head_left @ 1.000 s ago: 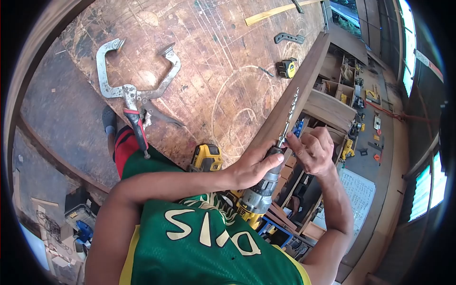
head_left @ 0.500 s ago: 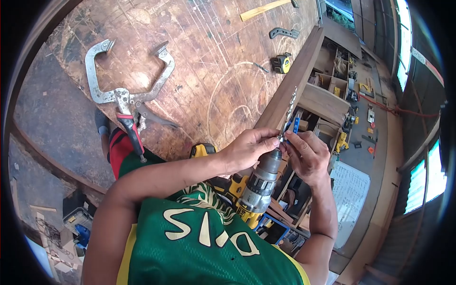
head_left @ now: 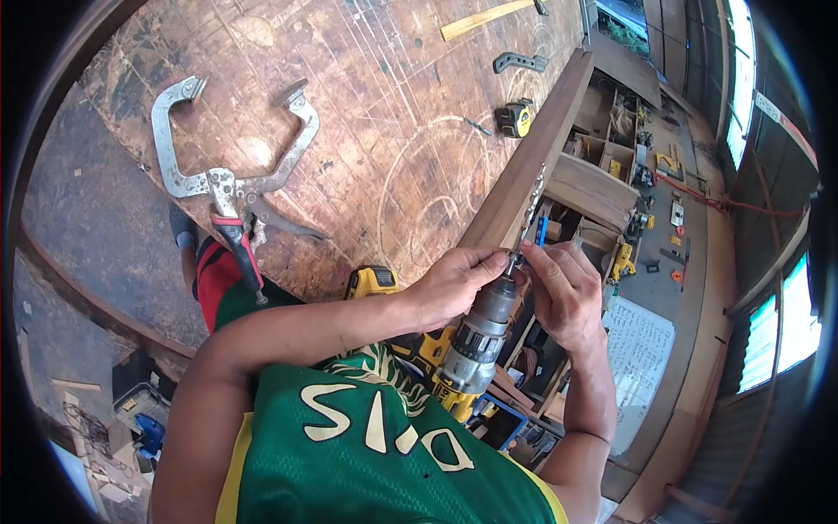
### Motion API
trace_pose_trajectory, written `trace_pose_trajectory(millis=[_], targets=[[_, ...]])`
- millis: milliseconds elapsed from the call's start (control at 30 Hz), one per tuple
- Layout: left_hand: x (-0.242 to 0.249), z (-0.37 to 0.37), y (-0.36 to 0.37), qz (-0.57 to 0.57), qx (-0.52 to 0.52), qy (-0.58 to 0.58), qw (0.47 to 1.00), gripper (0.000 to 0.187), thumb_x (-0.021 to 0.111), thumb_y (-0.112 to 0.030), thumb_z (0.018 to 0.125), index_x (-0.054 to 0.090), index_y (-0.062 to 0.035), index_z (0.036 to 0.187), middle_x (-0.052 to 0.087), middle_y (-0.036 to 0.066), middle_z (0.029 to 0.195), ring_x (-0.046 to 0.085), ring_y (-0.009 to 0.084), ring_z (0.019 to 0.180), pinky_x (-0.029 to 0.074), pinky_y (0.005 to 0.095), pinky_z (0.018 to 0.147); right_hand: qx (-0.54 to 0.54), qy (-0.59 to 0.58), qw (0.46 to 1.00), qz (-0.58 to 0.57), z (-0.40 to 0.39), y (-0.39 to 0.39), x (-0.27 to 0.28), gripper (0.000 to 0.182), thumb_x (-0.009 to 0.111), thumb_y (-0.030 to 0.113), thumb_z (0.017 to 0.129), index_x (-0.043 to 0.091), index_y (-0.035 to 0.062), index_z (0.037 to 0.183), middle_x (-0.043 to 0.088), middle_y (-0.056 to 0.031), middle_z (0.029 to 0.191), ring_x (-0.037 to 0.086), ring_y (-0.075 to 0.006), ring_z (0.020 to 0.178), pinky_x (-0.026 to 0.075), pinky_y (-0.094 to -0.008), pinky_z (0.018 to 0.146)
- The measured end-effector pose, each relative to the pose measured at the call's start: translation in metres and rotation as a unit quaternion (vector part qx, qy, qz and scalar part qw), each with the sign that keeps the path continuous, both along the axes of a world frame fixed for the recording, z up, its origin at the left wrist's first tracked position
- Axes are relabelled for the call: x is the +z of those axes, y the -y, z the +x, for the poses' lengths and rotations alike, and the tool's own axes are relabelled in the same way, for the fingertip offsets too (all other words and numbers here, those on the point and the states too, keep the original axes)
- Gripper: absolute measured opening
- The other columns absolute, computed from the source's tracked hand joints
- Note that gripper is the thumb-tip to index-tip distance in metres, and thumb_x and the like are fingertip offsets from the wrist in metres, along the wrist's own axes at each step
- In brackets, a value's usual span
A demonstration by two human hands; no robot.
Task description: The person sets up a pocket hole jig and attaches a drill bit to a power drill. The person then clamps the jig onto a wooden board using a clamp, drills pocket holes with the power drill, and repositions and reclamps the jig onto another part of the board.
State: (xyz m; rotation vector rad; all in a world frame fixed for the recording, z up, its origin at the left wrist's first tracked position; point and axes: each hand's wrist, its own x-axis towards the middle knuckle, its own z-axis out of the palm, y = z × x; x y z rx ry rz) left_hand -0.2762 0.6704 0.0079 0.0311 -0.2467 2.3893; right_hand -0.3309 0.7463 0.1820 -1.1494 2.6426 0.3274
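A yellow and black power drill (head_left: pixel 477 349) rests against the front of my green jersey, its chuck pointing up and away. From the chuck rises a long spiral drill bit (head_left: pixel 531 212). My left hand (head_left: pixel 449 284) pinches the base of the bit between thumb and fingers, just above the chuck. On the other side, my right hand (head_left: pixel 566 293) closes thumb and fingertips on the same spot. Whether a small collar sits under the fingertips is hard to make out. The drill's grip is partly hidden by my forearm and jersey.
A locking C-clamp (head_left: pixel 225 183) lies near the workbench's (head_left: pixel 349 105) left edge. Farther off are a tape measure (head_left: pixel 515 119), a black curved handle (head_left: pixel 521 61) and a wooden-handled tool (head_left: pixel 489 19). A long board (head_left: pixel 532 157) runs along the right edge, beside tool-filled compartments.
Both hands stay pinched at the base of the bit, with the fingers shifting slightly. The view has moved a little; the drill keeps nearly the same place.
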Motion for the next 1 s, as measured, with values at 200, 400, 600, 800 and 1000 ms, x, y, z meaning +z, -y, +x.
trace_pose_trajectory(millis=[200, 400, 600, 800, 1000], targets=[[0.0, 0.003, -0.006, 0.037, 0.002, 0.024, 0.999, 0.033, 0.045, -0.024, 0.106, 0.057, -0.0025, 0.128, 0.067, 0.01, 0.104, 0.065, 0.0173, 0.096, 0.055, 0.0338, 0.088, 0.035, -0.011, 0.998, 0.06, -0.003, 0.014, 0.006, 0.051, 0.068, -0.004, 0.059, 0.067, 0.0011, 0.11, 0.063, -0.0058, 0.082, 0.061, -0.0228, 0.078, 0.05, -0.036, 0.068], [-0.001, 0.002, -0.004, 0.081, -0.001, 0.003, 0.997, 0.03, 0.049, -0.022, 0.104, 0.06, -0.0009, 0.124, 0.067, 0.011, 0.104, 0.066, 0.0166, 0.096, 0.054, 0.0322, 0.088, 0.038, -0.002, 0.995, 0.095, -0.007, 0.023, 0.009, 0.049, 0.066, -0.002, 0.06, 0.067, 0.0005, 0.109, 0.063, -0.0054, 0.082, 0.06, -0.0229, 0.079, 0.048, -0.036, 0.069], [0.003, -0.002, 0.001, -0.03, -0.007, -0.018, 0.999, 0.028, 0.056, -0.021, 0.102, 0.065, 0.0028, 0.114, 0.068, 0.008, 0.101, 0.065, 0.0122, 0.094, 0.053, 0.028, 0.086, 0.03, 0.011, 0.995, 0.098, -0.008, 0.026, 0.01, 0.048, 0.067, -0.001, 0.059, 0.068, 0.0008, 0.107, 0.062, -0.005, 0.081, 0.059, -0.0232, 0.08, 0.047, -0.0361, 0.07], [0.008, -0.002, 0.006, -0.082, -0.009, -0.01, 0.996, 0.03, 0.059, -0.023, 0.101, 0.068, 0.0035, 0.109, 0.069, 0.006, 0.096, 0.063, 0.0097, 0.088, 0.052, 0.0264, 0.082, 0.03, 0.025, 0.995, 0.087, -0.011, 0.019, 0.012, 0.045, 0.068, 0.001, 0.06, 0.069, 0.0025, 0.105, 0.062, -0.0045, 0.078, 0.059, -0.023, 0.081, 0.047, -0.0365, 0.07], [0.011, 0.0, 0.005, -0.127, 0.004, -0.016, 0.992, 0.028, 0.06, -0.023, 0.1, 0.069, 0.0033, 0.107, 0.069, 0.005, 0.094, 0.062, 0.0082, 0.086, 0.052, 0.0246, 0.079, 0.026, 0.014, 0.994, 0.103, -0.011, 0.02, 0.013, 0.041, 0.07, 0.001, 0.062, 0.069, 0.0034, 0.103, 0.059, -0.0041, 0.075, 0.056, -0.0231, 0.078, 0.046, -0.036, 0.069]])
